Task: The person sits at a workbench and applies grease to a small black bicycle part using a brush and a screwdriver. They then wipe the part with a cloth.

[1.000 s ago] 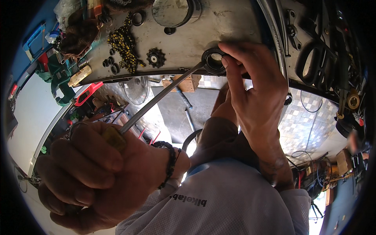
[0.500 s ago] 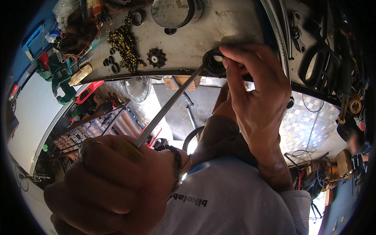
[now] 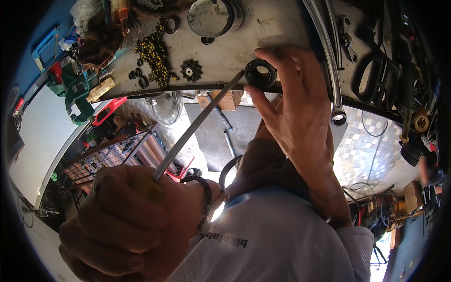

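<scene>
My left hand [image 3: 117,221], low at the left, is closed around the yellow handle [image 3: 146,185] of a screwdriver. Its long metal shaft [image 3: 199,124] slants up and right to the bench. The tip ends by the left side of a black ring-shaped part [image 3: 260,75], and I cannot tell whether they touch. My right hand [image 3: 300,103] grips that ring near the bench's front edge, with the fingers along its top and right side and the thumb below it. Through the ring's hole, light shows.
On the bench [image 3: 277,28] lie a small black cog [image 3: 191,71], a black-and-yellow chain [image 3: 155,58], several small rings and a round tin [image 3: 211,19]. Wrenches [image 3: 336,84] and black-handled scissors [image 3: 369,77] sit at right. A fan [image 3: 164,108] stands below, beyond the bench edge.
My right hand's fingers have spread wider around the ring, showing more of it. The screwdriver tip remains by the ring's left side. The view has shifted slightly.
</scene>
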`<state>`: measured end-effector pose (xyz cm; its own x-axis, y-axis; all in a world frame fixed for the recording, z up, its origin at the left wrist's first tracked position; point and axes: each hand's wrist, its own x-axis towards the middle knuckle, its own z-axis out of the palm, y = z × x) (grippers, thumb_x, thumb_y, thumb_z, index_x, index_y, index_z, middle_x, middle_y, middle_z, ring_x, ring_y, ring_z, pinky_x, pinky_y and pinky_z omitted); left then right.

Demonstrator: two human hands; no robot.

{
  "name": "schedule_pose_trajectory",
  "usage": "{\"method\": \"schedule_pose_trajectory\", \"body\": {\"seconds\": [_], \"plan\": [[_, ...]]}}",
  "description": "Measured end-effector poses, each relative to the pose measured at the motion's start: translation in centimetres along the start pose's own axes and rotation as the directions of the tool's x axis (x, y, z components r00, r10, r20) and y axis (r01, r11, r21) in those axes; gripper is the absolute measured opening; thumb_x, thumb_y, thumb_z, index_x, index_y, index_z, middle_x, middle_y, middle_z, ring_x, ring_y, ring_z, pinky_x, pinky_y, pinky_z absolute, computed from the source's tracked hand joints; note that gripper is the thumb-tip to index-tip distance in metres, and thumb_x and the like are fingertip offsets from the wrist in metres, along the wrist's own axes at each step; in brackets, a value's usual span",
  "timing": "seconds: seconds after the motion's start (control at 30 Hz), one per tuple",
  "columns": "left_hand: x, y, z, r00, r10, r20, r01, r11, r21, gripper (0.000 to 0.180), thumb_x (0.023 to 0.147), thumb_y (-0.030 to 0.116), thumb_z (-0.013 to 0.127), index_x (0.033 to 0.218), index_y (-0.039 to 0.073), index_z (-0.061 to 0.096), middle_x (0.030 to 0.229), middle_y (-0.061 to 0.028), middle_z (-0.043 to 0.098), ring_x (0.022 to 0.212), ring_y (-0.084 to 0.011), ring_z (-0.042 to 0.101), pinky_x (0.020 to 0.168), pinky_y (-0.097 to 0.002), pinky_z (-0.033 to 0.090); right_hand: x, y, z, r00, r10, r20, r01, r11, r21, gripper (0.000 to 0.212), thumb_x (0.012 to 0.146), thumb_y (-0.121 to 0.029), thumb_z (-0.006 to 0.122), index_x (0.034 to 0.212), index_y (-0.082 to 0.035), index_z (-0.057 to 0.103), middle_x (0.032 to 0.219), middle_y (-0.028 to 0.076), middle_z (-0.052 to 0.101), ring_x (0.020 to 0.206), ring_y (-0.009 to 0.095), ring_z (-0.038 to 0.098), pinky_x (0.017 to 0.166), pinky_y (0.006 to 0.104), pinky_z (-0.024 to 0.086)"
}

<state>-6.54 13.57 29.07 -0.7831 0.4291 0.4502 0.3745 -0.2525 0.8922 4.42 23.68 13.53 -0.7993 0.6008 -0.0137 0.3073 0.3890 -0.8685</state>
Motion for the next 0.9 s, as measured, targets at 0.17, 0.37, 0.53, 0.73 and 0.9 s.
{"method": "schedule_pose_trajectory", "body": {"seconds": [0.17,0.37,0.53,0.73,0.9], "plan": [[-0.3,-0.3,-0.6,0.999,-0.025,0.048,0.026,1.000,-0.012,0.038,0.096,0.043,0.054,0.066,0.019,0.052,0.063,0.0050,0.049,0.051,-0.0078,0.043,0.051,-0.0269,0.037,-0.1,0.3,-0.3,0.996,-0.081,-0.039,0.081,0.997,-0.005,0.065,0.077,0.000,0.085,0.138,-0.010,0.063,0.126,0.013,0.065,0.107,0.030,0.064,0.089,0.0406,0.056],[-0.4,-0.8,-0.1,0.998,-0.054,0.031,0.054,0.999,0.006,0.038,0.093,0.045,0.054,0.065,0.020,0.051,0.062,0.0051,0.047,0.051,-0.0095,0.043,0.052,-0.0293,0.037,-0.5,0.6,0.0,0.997,0.006,-0.074,-0.001,0.997,0.074,0.048,0.083,0.002,0.078,0.129,-0.008,0.067,0.116,0.013,0.065,0.103,0.032,0.066,0.084,0.0413,0.057],[-0.5,-1.1,0.0,0.994,-0.077,0.078,0.078,0.997,-0.010,0.037,0.093,0.044,0.054,0.065,0.021,0.050,0.062,0.0051,0.047,0.052,-0.0095,0.043,0.054,-0.0302,0.037,-0.4,0.9,0.3,0.990,0.039,-0.132,-0.028,0.996,0.081,0.024,0.094,0.000,0.073,0.117,-0.007,0.075,0.108,0.011,0.073,0.087,0.023,0.073,0.073,0.0335,0.059],[-0.4,-1.1,0.2,0.990,-0.099,0.105,0.102,0.995,-0.023,0.038,0.094,0.045,0.054,0.065,0.021,0.050,0.063,0.0051,0.048,0.052,-0.0093,0.043,0.055,-0.0312,0.038,-0.2,0.6,0.3,0.989,0.057,-0.135,-0.048,0.997,0.065,0.022,0.093,0.000,0.074,0.114,-0.007,0.076,0.105,0.010,0.073,0.084,0.021,0.073,0.072,0.0318,0.059],[-0.5,-0.9,0.2,0.987,-0.118,0.110,0.121,0.992,-0.020,0.038,0.095,0.045,0.053,0.066,0.021,0.050,0.064,0.0050,0.048,0.052,-0.0092,0.044,0.056,-0.0321,0.038,-0.1,0.4,0.2,0.988,0.081,-0.130,-0.071,0.994,0.079,0.021,0.093,0.001,0.074,0.113,-0.006,0.077,0.103,0.009,0.073,0.080,0.019,0.072,0.070,0.0310,0.058]]}}
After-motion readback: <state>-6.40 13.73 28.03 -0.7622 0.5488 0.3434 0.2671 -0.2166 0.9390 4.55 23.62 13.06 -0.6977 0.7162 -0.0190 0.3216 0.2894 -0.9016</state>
